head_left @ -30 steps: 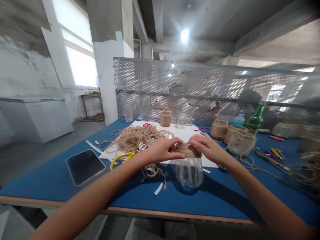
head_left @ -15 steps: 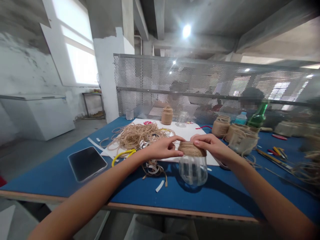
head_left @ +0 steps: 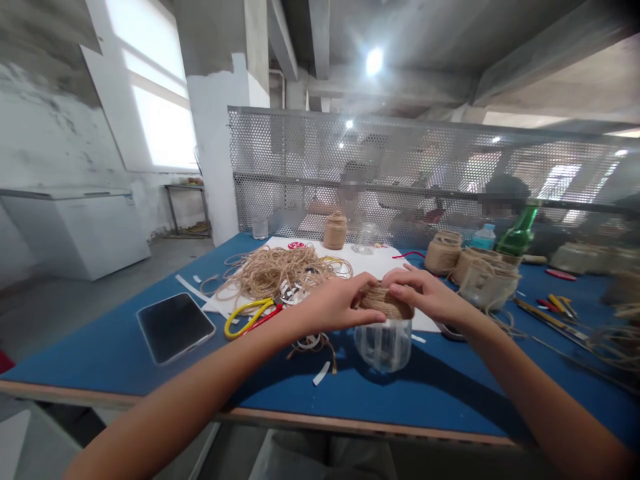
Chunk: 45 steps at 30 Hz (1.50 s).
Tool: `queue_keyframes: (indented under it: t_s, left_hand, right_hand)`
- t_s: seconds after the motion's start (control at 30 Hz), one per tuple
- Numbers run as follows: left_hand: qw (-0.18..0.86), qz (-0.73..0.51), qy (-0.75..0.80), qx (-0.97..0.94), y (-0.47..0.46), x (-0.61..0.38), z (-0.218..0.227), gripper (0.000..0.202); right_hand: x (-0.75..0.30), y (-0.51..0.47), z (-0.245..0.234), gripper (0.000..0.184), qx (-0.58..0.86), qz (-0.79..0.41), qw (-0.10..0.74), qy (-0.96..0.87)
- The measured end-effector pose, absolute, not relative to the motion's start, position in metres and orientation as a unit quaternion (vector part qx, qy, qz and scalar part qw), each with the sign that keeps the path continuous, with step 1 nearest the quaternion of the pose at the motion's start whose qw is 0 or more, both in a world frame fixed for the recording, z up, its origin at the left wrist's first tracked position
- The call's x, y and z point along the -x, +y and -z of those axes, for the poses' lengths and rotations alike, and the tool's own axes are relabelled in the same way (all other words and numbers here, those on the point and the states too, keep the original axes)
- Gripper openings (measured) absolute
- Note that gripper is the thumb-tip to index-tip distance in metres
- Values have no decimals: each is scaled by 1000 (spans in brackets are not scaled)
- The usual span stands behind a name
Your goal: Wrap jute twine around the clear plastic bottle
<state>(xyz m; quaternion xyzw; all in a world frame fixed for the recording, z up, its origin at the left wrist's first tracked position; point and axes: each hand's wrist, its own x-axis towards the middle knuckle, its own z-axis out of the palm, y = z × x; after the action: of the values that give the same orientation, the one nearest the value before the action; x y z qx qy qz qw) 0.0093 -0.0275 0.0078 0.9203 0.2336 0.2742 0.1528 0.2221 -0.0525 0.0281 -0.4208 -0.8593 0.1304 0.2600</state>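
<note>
A clear glass jar (head_left: 384, 348) stands on the blue table in front of me, its upper part wound with brown jute twine (head_left: 384, 301). My left hand (head_left: 347, 303) grips the wound part from the left, thumb along the lower edge of the twine and fingers behind the top. From the right, my right hand (head_left: 423, 293) pinches the top rim with thumb and fingers. Pale strips run down the glass below the twine. Scissors with yellow and red handles (head_left: 249, 317) lie left of the jar, partly behind my left forearm.
A heap of loose twine (head_left: 280, 270) lies on white paper. A tablet-like black device (head_left: 175, 327) rests at the left. Twine-wrapped jars (head_left: 443, 253), a green bottle (head_left: 520, 230) and cutting tools (head_left: 555, 320) are at the right. A perforated metal screen (head_left: 300, 153) borders the back.
My left hand has moved right and wraps further over the twine-wound top. The jar has tipped slightly, and more of the scissors shows. My right hand stays at the rim.
</note>
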Motion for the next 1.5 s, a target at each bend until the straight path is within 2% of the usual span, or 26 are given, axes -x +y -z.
queue_keyframes:
  t_s: [0.23,0.37,0.8,1.2,1.5]
  left_hand:
    - [205,-253,189,-926,-23,-7,-10,46]
    - [214,-235,155,-935,-15,-1,-10,48]
    - [227,-224,193,-928,0,8,-7,48]
    - [257,-239,193,-916,0,9,-6,50]
    - [192,-277,212,-917,-24,-7,-5,42]
  right_hand:
    - [-219,-58,-30,27,409,-95,260,-870]
    - [-223,-56,-32,27,392,-127,267,-871]
    - [-231,-49,-30,33,384,-200,291,-853]
    - [-230,-46,-25,31,368,-271,311,-833]
    - [-233,-51,-38,38,375,-195,250,-871]
